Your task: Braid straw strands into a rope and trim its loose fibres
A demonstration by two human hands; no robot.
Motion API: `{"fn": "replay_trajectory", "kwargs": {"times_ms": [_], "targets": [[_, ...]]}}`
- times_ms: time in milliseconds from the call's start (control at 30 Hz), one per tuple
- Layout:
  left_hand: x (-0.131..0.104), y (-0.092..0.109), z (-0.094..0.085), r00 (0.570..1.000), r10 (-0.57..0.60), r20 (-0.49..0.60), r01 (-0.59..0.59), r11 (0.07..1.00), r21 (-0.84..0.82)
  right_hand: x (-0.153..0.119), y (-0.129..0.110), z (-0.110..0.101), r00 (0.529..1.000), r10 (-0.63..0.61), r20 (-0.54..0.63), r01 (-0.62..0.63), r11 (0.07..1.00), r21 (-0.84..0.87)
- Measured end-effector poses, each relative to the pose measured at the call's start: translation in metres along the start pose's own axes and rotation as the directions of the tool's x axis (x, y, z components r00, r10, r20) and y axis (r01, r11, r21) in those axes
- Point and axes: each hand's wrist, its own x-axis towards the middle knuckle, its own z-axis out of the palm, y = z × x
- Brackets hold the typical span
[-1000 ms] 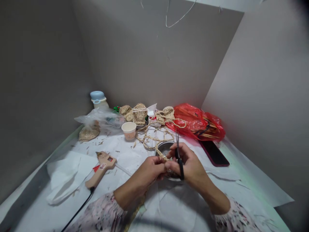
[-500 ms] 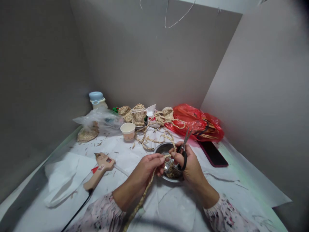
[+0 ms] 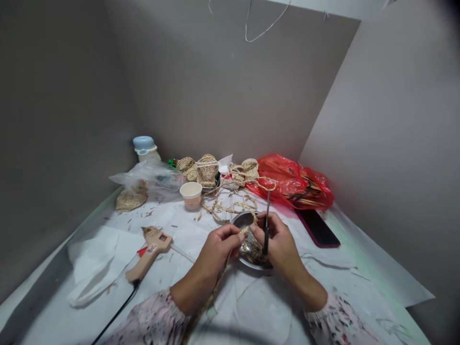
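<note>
My left hand (image 3: 223,242) pinches a braided straw cord (image 3: 220,280), which runs down past my left forearm toward the bottom edge. My right hand (image 3: 276,235) holds black-handled scissors (image 3: 266,235) with the blades pointing up and away, and its thumb and fingers also grip the cord close to my left fingertips. Beneath both hands sits a metal bowl (image 3: 247,261) with straw scraps inside. Beyond it, more of the cord (image 3: 235,209) lies in loose loops on the white sheet.
A glue gun (image 3: 149,254) with a black cable lies at left. Behind are a paper cup (image 3: 191,195), woven straw pieces (image 3: 207,170), a clear plastic bag (image 3: 154,177) and a blue-lidded bottle (image 3: 143,146). At right are a red bag (image 3: 283,177) and a phone (image 3: 318,229).
The scissors have turned in my right hand, from slanting right to nearly upright and edge-on. Both hands have shifted slightly, still holding the cord, whose hanging part has swung a little.
</note>
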Motion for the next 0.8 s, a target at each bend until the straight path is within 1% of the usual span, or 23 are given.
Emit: {"fn": "replay_trajectory", "kwargs": {"times_ms": [33, 67, 100, 133, 167, 200, 233, 267, 333, 400, 467, 633, 800], "targets": [[0.0, 0.0, -0.001, 1.0, 0.006, -0.025, -0.006, 1.0, 0.011, -0.001, 0.001, -0.002, 0.996, -0.085, -0.011, 0.083, 0.989, -0.121], [0.001, 0.0, -0.001, 0.999, 0.01, -0.045, -0.01, 1.0, 0.019, -0.002, 0.002, -0.004, 0.983, -0.184, 0.002, 0.179, 0.952, -0.249], [0.001, -0.001, -0.002, 0.998, 0.017, -0.063, -0.016, 1.0, 0.021, -0.004, 0.003, -0.006, 0.958, -0.284, 0.039, 0.278, 0.886, -0.372], [0.002, -0.001, -0.003, 0.997, 0.023, -0.076, -0.021, 1.0, 0.02, -0.006, 0.003, -0.009, 0.924, -0.369, 0.095, 0.368, 0.799, -0.476], [0.002, -0.001, -0.004, 0.996, 0.026, -0.09, -0.024, 1.0, 0.02, -0.008, 0.003, -0.011, 0.889, -0.43, 0.159, 0.44, 0.705, -0.556], [0.003, -0.001, -0.004, 0.994, 0.026, -0.102, -0.024, 0.999, 0.022, -0.011, 0.003, -0.013, 0.86, -0.464, 0.212, 0.486, 0.619, -0.617], [0.003, -0.001, -0.005, 0.993, 0.023, -0.112, -0.02, 0.999, 0.026, -0.013, 0.003, -0.015, 0.843, -0.476, 0.249, 0.506, 0.546, -0.668], [0.003, -0.002, -0.005, 0.993, 0.02, -0.121, -0.016, 0.999, 0.03, -0.015, 0.003, -0.017, 0.834, -0.479, 0.273, 0.512, 0.488, -0.707], [0.003, -0.002, -0.005, 0.992, 0.017, -0.127, -0.011, 0.999, 0.044, -0.017, 0.006, -0.022, 0.83, -0.473, 0.296, 0.506, 0.413, -0.757], [0.002, -0.002, -0.004, 0.993, 0.024, -0.119, -0.018, 0.998, 0.053, -0.017, 0.009, -0.025, 0.829, -0.467, 0.307, 0.499, 0.374, -0.781], [0.001, -0.002, -0.004, 0.992, 0.028, -0.119, -0.021, 0.998, 0.058, -0.016, 0.013, -0.026, 0.832, -0.463, 0.306, 0.491, 0.358, -0.794], [0.001, -0.002, -0.003, 0.994, 0.002, -0.11, 0.006, 0.997, 0.071, -0.016, 0.015, -0.024, 0.846, -0.444, 0.294, 0.466, 0.35, -0.812], [0.0, -0.004, -0.002, 0.994, 0.0, -0.113, 0.008, 0.998, 0.067, -0.017, 0.014, -0.023, 0.855, -0.421, 0.303, 0.459, 0.342, -0.82]]}}
